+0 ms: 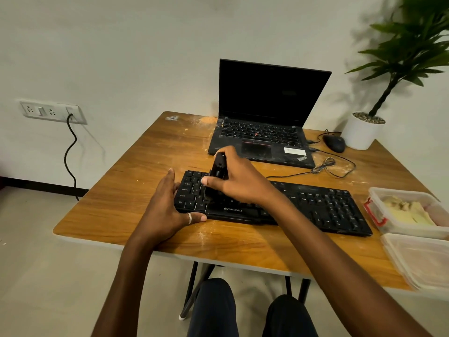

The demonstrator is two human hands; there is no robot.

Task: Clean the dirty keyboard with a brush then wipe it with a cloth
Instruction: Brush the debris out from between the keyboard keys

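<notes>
A black keyboard [323, 205] lies across the front of the wooden table [136, 171]. My right hand [240, 176] grips a black brush [218, 167] by its handle, upright, with the bristle end down on the keys at the keyboard's left part. My left hand [167, 205] rests at the keyboard's left end, with straight fingers along its side edge and the thumb lying at its front edge. A yellowish cloth [405, 210] lies inside a clear plastic box [374, 198] at the table's right edge.
An open black laptop [262, 132] stands behind the keyboard, with a mouse [335, 143] and a white plant pot [362, 132] at the back right. The keyboard's cable [325, 166] is coiled beside the laptop. A box lid [418, 259] lies front right. Dust speckles the tabletop.
</notes>
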